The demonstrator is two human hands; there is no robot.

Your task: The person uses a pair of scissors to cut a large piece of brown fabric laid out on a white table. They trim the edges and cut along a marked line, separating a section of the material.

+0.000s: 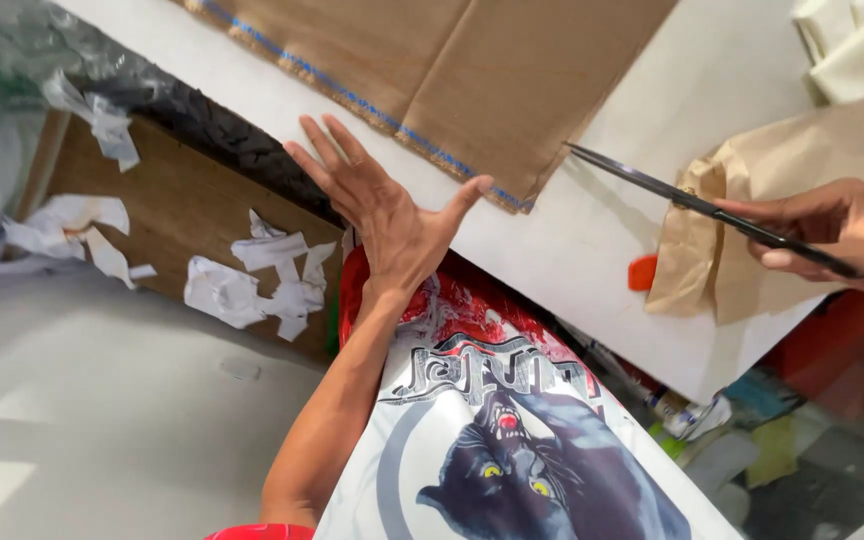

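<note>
Left hand [392, 215]: open, fingers spread, hovering at the tabletop [592, 230] edge just beside the folded brown fabric [472, 75], whether touching could not be told. Right hand [837, 235]: closed around a long black ruler [692, 203], its tip reaching toward the fabric's corner. Brown fabric: lay flat on the white tabletop, blue-stitched selvedge along its near edge. Tan paper piece [752, 230]: under the right hand, an orange chalk [642, 272] just beside it. White paper scraps [252, 285]: scattered on a brown board below.
</note>
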